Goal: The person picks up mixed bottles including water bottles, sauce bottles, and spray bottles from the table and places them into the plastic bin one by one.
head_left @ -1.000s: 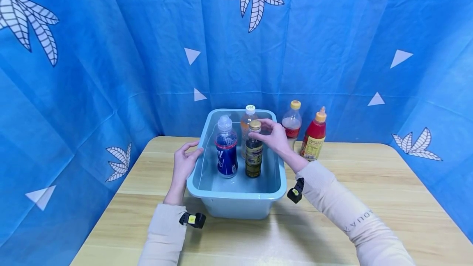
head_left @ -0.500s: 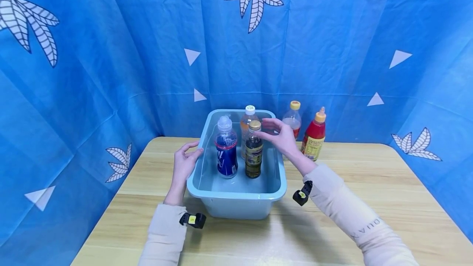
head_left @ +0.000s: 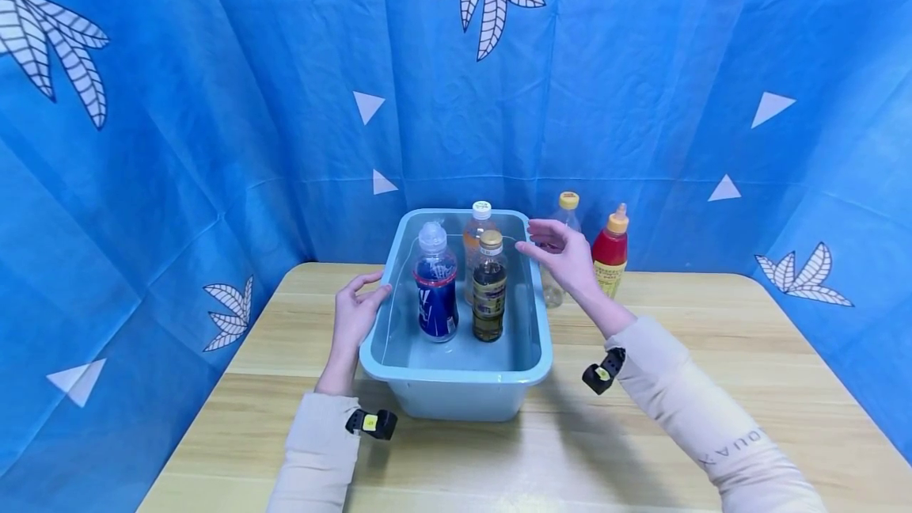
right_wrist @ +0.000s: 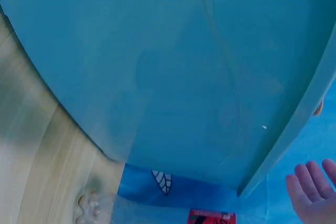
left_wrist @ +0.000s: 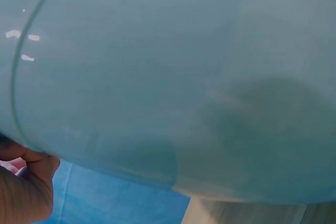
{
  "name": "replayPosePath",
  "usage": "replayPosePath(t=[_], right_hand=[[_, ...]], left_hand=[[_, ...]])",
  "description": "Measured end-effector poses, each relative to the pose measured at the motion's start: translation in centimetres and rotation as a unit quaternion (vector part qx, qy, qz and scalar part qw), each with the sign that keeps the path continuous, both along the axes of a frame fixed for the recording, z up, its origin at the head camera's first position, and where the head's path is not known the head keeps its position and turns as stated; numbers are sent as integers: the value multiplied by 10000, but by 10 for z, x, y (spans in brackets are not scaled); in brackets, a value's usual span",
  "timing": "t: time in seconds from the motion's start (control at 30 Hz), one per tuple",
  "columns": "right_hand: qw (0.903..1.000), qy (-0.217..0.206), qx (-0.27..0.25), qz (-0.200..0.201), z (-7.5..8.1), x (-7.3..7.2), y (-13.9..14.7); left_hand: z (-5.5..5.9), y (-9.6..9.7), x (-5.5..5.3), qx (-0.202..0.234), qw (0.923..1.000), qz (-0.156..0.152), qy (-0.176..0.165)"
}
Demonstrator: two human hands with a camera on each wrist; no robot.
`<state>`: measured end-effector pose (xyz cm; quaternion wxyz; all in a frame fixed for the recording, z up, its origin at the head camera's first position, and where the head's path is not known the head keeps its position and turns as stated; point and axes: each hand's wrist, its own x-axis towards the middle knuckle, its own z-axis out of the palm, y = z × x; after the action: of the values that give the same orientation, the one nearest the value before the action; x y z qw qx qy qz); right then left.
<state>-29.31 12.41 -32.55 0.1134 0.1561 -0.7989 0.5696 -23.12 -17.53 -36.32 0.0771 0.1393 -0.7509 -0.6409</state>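
Surface (head_left: 712, 378): pale wood-grain top w/ rounded far corners, extends past both hands. Lt blue tub (head_left: 456, 400) sits upright on it, btwn L hand (head_left: 356, 311) and R hand (head_left: 566, 256), L hand at its rim. Yellow-capped clear btl (head_left: 570, 219) stands upright just behind R hand, partly hidden by it. Red squeeze btl (head_left: 609, 250) stands to the R of R hand, bottom hidden. Soft shadow (head_left: 598, 438) on the near side of R hand.
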Motion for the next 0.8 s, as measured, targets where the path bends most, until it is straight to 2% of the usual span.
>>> replayPosePath(t=[0.23,0.47,0.8], right_hand=[[9992,195,-116,-341,1,0,9],[9962,419,-350,-679,18,13,12],[9870,608,-397,-1436,-3,-12,24]], left_hand=[[0,0,1,25,10000,-40,20],[-1,-1,0,15,10000,-57,-15],[1,0,2,33,10000,-53,14]])
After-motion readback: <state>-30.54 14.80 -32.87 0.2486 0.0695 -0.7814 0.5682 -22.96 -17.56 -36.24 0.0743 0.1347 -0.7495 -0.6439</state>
